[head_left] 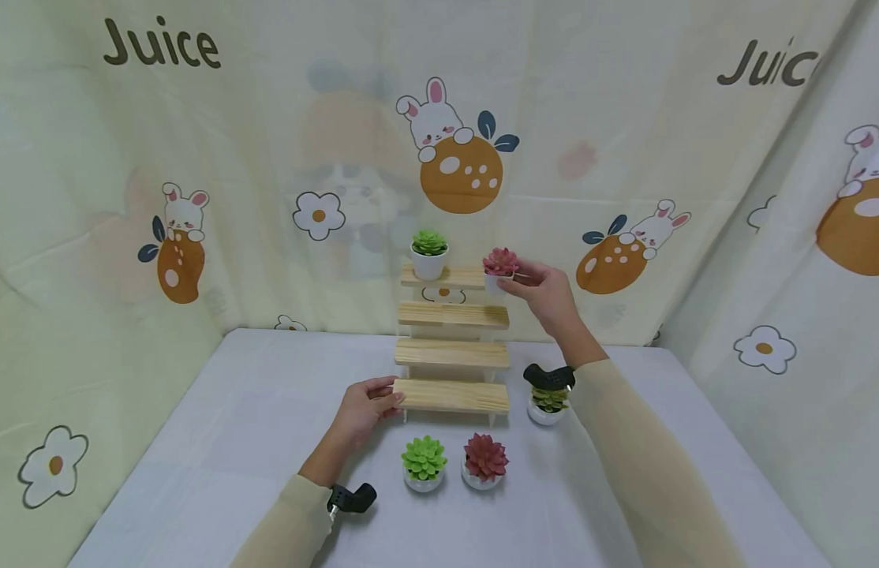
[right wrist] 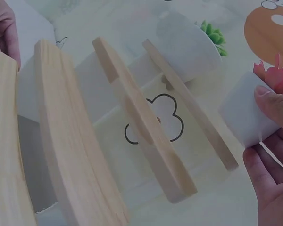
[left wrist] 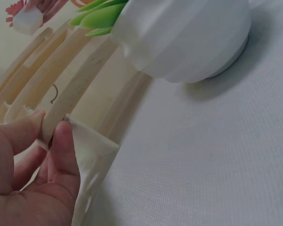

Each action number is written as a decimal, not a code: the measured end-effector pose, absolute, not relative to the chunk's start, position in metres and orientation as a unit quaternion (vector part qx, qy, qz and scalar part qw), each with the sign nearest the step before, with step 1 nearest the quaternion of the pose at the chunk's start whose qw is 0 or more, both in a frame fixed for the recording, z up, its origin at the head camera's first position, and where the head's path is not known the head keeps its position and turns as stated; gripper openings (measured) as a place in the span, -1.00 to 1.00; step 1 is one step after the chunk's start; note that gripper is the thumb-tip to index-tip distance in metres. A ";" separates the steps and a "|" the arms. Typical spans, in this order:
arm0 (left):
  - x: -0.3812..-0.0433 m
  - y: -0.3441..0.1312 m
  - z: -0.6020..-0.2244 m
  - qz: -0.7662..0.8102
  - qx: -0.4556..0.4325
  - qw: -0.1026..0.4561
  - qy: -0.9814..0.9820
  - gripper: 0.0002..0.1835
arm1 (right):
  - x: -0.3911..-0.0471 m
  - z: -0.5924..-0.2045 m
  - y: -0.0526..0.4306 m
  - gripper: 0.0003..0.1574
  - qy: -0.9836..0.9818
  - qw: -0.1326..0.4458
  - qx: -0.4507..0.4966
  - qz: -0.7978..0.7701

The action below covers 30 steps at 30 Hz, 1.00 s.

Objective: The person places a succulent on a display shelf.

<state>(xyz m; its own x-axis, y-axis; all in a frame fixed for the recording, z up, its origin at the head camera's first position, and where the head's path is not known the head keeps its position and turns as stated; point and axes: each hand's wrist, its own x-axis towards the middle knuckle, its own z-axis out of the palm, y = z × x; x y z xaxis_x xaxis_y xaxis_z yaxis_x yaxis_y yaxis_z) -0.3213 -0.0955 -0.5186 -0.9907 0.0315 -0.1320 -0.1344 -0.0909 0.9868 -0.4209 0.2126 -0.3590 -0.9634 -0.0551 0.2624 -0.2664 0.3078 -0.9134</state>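
Observation:
A tiered wooden display stand [head_left: 454, 355] with several plank steps stands on the table. My left hand [head_left: 368, 409] pinches the left end of its lowest plank [left wrist: 80, 80] between thumb and fingers. My right hand [head_left: 546, 296] grips a white pot holding a pink succulent [head_left: 499, 262], at the right end of the top step. In the right wrist view, that white pot [right wrist: 249, 110] is tilted and apart from the top plank [right wrist: 193, 106]. A green succulent in a white pot [head_left: 428, 254] sits on the left of the top step.
In front of the stand are a bright green potted succulent [head_left: 423, 463] and a dark red one [head_left: 485, 461]. Another green potted succulent [head_left: 548, 404] stands right of the stand, partly hidden by the right wrist's black camera band [head_left: 548, 376]. A printed curtain [head_left: 269, 118] hangs behind.

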 end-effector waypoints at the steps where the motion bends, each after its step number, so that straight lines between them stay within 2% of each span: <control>1: -0.321 -0.096 -0.519 0.738 -0.039 0.057 0.672 -0.53 | -0.422 -0.358 0.212 -0.18 -0.804 0.092 0.101 0.578; 30: -0.321 -0.096 -0.519 0.736 -0.039 0.062 0.673 -0.52 | -0.454 -0.352 0.192 -0.27 -0.796 0.078 0.093 0.593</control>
